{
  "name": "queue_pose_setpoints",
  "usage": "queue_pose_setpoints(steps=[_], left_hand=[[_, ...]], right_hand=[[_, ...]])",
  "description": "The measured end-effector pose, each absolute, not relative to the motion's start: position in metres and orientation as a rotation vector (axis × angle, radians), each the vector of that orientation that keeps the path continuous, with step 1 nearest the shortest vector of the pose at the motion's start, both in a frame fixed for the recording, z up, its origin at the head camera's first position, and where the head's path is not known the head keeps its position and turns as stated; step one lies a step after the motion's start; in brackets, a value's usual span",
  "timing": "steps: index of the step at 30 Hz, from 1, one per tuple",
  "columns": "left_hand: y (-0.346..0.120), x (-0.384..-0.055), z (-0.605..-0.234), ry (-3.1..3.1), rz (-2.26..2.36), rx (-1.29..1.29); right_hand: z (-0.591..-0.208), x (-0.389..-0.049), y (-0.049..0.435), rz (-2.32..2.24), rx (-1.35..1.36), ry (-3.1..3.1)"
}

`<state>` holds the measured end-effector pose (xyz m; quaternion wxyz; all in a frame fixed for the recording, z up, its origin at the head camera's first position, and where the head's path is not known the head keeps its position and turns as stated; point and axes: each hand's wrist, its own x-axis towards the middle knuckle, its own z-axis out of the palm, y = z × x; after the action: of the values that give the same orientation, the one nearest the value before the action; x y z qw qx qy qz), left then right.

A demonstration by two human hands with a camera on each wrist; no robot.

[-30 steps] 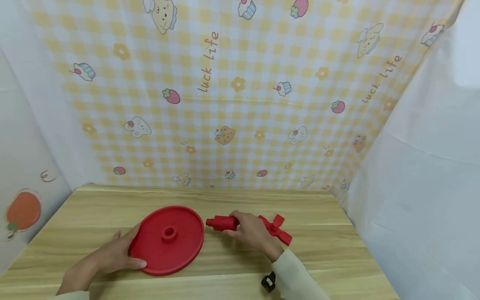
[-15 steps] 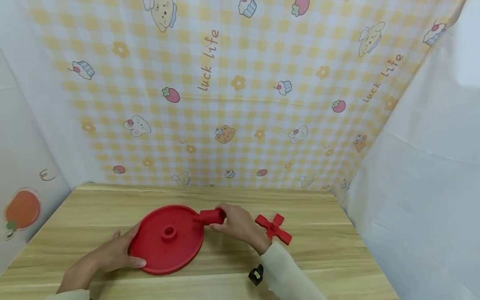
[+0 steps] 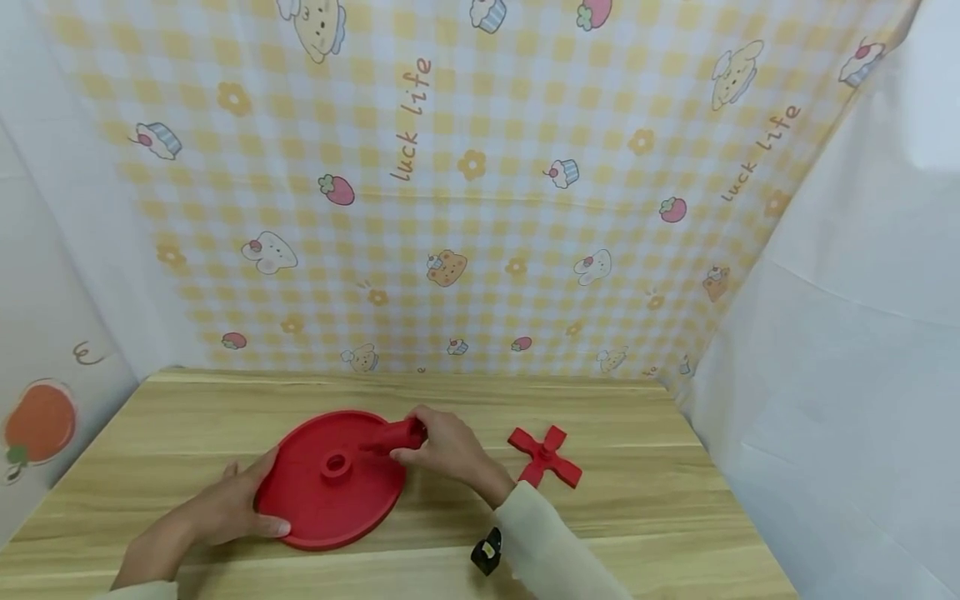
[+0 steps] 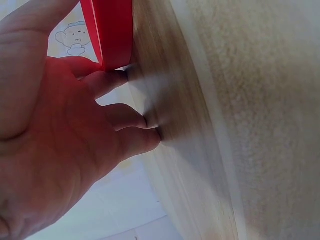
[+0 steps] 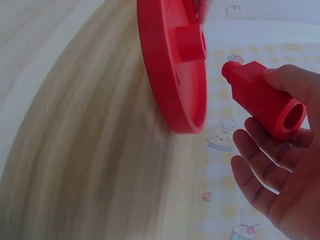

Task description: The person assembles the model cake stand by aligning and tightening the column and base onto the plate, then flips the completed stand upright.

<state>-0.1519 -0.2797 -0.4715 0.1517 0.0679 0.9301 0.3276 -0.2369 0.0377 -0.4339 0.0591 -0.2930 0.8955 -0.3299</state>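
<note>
A round red dish-like disc (image 3: 322, 512) lies on the wooden table, with a low rim and a hollow hub (image 3: 336, 479) at its centre. My left hand (image 3: 225, 508) holds its left edge, thumb over the rim; in the left wrist view the lower fingertips (image 4: 152, 140) come down at the tabletop. My right hand (image 3: 446, 450) pinches a red post (image 5: 262, 97) between thumb and fingers. This post has flat sides, a narrow knobbed tip and a hollow rear end. It tilts above the disc's right side, tip toward the hub and apart from it.
To the right on the table (image 3: 645, 517) lies a red four-armed cross piece (image 3: 545, 456) with a small central stub. A small black object (image 3: 487, 550) shows beside the right sleeve. Behind the table hangs a yellow checked cloth (image 3: 480, 225); a white cloth (image 3: 847, 358) hangs at the right.
My right hand has carried the post leftward from the table beside the disc to over the disc, and the cross piece has come into full view. My left hand has stayed at the rim.
</note>
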Motion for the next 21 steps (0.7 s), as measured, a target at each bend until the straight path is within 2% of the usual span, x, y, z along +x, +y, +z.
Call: queue_pose_setpoints(steps=[10,21], left_hand=[[-0.278,-0.151,-0.464,2.663,0.946,0.202],[-0.276,-0.146,-0.465,2.651,0.958,0.174]], right_hand=[[-0.443,-0.237,0.024,-1.205,-0.82,2.523],[-0.448,-0.231,0.011,-1.198,-0.803,2.491]])
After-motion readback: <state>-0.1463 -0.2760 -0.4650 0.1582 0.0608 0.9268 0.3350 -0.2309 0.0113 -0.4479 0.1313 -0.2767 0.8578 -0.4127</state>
